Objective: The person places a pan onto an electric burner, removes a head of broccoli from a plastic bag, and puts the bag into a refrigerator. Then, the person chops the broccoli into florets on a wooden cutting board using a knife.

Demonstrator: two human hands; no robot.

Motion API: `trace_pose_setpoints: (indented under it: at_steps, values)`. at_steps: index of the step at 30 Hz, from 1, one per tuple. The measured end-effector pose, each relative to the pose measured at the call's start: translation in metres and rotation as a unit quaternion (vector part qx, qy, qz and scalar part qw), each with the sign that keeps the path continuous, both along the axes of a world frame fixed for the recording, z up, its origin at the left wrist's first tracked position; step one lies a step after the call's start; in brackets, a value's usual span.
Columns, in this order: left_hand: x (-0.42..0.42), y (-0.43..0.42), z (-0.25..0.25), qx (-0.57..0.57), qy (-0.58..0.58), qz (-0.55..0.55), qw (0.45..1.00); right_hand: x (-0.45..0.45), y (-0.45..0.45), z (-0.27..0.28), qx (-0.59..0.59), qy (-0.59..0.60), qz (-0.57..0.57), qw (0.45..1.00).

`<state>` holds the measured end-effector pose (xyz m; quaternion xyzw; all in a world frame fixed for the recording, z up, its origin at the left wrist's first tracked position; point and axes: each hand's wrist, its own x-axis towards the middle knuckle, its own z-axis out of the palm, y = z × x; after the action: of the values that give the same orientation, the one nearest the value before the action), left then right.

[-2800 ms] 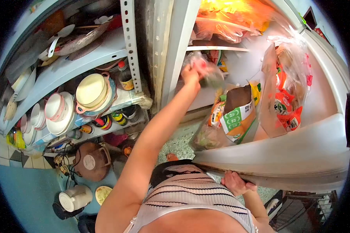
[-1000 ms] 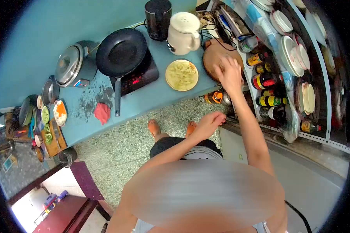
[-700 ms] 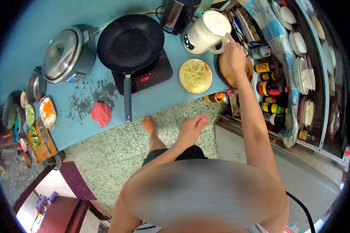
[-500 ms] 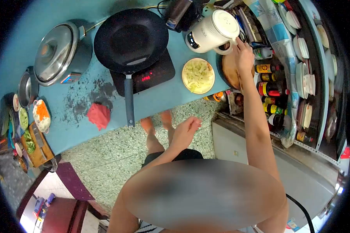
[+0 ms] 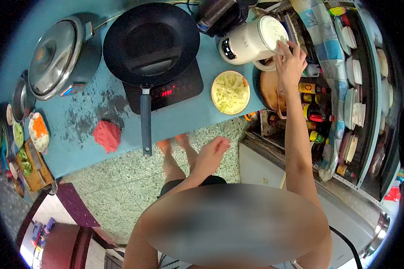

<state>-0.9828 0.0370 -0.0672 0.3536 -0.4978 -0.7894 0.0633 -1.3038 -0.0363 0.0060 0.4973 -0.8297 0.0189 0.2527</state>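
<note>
My right hand [image 5: 292, 62] rests its fingertips on the lid [image 5: 274, 33] of a white electric jug [image 5: 247, 44] with a dark display. Its fingers are stretched and apart, and the jug's handle shows just below them. My left hand [image 5: 214, 152] is in the air over the floor, in front of my body, its fingers curled together with nothing visible in them. Just below the jug sits a bowl of chopped pale-green vegetable [image 5: 230, 92]. A black wok [image 5: 151, 45] stands on the induction cooker [image 5: 175, 92], whose red digits are lit.
A large lidded pot [image 5: 60, 58] stands at left, with a red cloth [image 5: 107, 136] nearer the counter edge. Right of the bowl is a round brown board [image 5: 270, 87]. Several sauce bottles [image 5: 316, 112] and a dish rack [image 5: 357, 89] line the right side.
My right hand has moved from the jug's handle up to its lid. My left hand stays over the floor. The view has shifted slightly.
</note>
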Motion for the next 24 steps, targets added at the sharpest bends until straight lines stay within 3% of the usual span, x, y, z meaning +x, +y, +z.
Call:
trace_pose_setpoints:
  at_steps: [7,9,12,15,17,24]
  values:
    - [-0.012,0.007,0.001,0.032,0.013,0.009,0.999,0.014,0.005,0.004,-0.006,0.02,0.024,0.999]
    - [-0.012,0.01,-0.002,0.021,0.011,0.027,0.999,0.043,0.013,-0.003,-0.098,-0.043,0.07,0.992]
    - [-0.009,0.009,-0.007,0.02,-0.001,0.019,1.0,0.072,0.032,-0.055,-0.063,-0.075,0.138,0.986]
    - [-0.01,0.008,-0.013,0.039,-0.013,0.013,0.999,0.099,0.046,-0.102,-0.019,-0.166,0.117,0.979]
    - [-0.009,0.007,-0.018,0.047,-0.017,0.023,0.998,0.115,0.047,-0.112,-0.022,-0.236,0.107,0.966]
    - [-0.01,-0.002,-0.027,0.062,0.003,0.088,0.994,0.137,0.046,-0.127,0.028,-0.269,0.083,0.959]
